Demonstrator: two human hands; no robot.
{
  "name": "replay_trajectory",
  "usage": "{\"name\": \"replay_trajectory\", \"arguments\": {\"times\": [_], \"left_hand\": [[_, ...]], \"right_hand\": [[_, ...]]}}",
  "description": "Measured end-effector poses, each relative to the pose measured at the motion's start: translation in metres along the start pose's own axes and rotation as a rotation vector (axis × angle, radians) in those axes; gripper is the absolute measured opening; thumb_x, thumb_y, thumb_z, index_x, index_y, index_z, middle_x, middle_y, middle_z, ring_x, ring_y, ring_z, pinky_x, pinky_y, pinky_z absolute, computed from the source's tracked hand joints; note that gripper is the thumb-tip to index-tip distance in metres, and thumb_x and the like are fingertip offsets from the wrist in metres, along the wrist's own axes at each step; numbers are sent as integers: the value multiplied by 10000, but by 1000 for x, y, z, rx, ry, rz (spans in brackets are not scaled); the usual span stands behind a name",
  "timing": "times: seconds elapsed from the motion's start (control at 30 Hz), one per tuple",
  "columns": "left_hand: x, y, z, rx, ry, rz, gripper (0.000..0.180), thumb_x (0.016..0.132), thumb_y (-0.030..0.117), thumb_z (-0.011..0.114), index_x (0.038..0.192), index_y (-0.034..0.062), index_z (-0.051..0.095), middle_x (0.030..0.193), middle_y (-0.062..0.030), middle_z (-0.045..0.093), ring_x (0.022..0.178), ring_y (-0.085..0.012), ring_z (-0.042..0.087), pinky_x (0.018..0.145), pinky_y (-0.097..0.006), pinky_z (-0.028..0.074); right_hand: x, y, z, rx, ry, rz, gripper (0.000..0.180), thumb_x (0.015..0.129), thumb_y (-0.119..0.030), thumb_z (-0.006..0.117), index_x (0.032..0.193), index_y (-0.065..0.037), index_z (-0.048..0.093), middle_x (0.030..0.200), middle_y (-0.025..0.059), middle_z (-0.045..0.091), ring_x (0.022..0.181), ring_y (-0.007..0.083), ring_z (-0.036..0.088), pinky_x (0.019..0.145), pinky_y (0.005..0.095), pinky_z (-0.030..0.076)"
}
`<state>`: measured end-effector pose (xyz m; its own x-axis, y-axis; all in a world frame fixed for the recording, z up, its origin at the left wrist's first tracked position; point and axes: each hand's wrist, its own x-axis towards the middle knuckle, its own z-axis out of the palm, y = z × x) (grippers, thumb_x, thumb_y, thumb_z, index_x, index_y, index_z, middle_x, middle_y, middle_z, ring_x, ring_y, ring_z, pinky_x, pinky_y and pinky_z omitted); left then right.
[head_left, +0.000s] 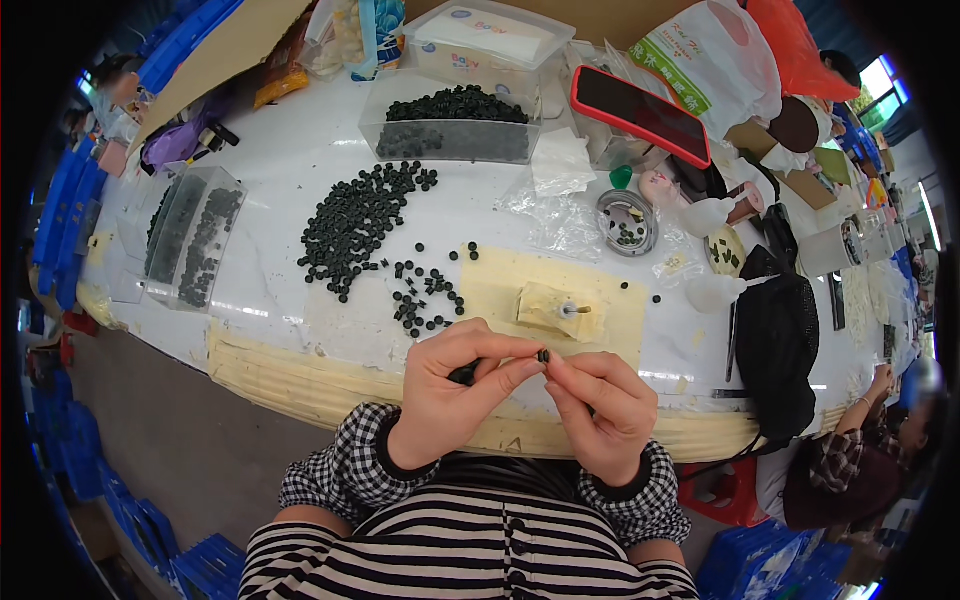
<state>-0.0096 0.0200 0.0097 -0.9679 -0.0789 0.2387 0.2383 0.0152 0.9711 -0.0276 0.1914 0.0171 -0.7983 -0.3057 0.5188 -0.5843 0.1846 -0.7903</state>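
Note:
Over the table's near edge, my left hand (450, 390) and my right hand (605, 405) meet fingertip to fingertip. Between them they pinch a small round black part (543, 355); both hands are closed. More black (463, 374) shows in the curl of my left fingers, probably further parts of this kind. Just beyond my hands, a small block wrapped in cream tape (540, 305) stands on a yellow sheet (620, 335), with a thin metal pin (574, 310) sticking out of it. A loose scatter of black parts (425, 300) lies beyond my left hand, near a larger pile (355, 225).
A clear box (450, 148) of black parts stands at the back, another clear box (205, 235) at the left. A red-cased phone (640, 110) leans at the back right. A round dish (628, 222), a black cloth bag (775, 345) and a co-worker's arm (860, 415) are rightward.

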Motion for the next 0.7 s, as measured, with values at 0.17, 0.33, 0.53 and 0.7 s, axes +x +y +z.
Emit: {"name": "replay_trajectory", "arguments": {"times": [0.17, 0.33, 0.53, 0.7], "left_hand": [[1, -1, 0, 34, -7, 19, 201, 755, -17, 726, 948, 41, 728, 612, 19, 471, 564, -50, 414, 525, -201, 326], [2, 0, 0, 44, -11, 19, 208, 755, -21, 726, 949, 53, 734, 610, 19, 468, 564, -48, 416, 525, -199, 327], [3, -2, -1, 66, -15, 50, 221, 756, -25, 725, 958, 66, 737, 617, 22, 471, 555, -45, 413, 514, -199, 323], [3, 0, -1, 67, -24, 59, 233, 755, -28, 726, 965, 71, 738, 619, 20, 472, 554, -44, 411, 508, -197, 321]], "right_hand": [[-1, 0, -1, -2, -7, 19, 361, 734, 99, 706, 1074, -19, 694, 837, 92, 634, 673, 142, 590, 568, 220, 463], [0, 0, -2, 5, -14, 31, 357, 734, 96, 706, 1072, -20, 695, 833, 90, 634, 670, 146, 589, 568, 221, 463], [1, -1, -3, -2, -31, 54, 354, 732, 94, 708, 1067, -20, 697, 826, 88, 635, 671, 148, 592, 569, 225, 466], [2, 0, -4, -5, -44, 33, 350, 734, 96, 704, 1064, -20, 697, 828, 89, 637, 676, 153, 599, 571, 230, 472]]}}
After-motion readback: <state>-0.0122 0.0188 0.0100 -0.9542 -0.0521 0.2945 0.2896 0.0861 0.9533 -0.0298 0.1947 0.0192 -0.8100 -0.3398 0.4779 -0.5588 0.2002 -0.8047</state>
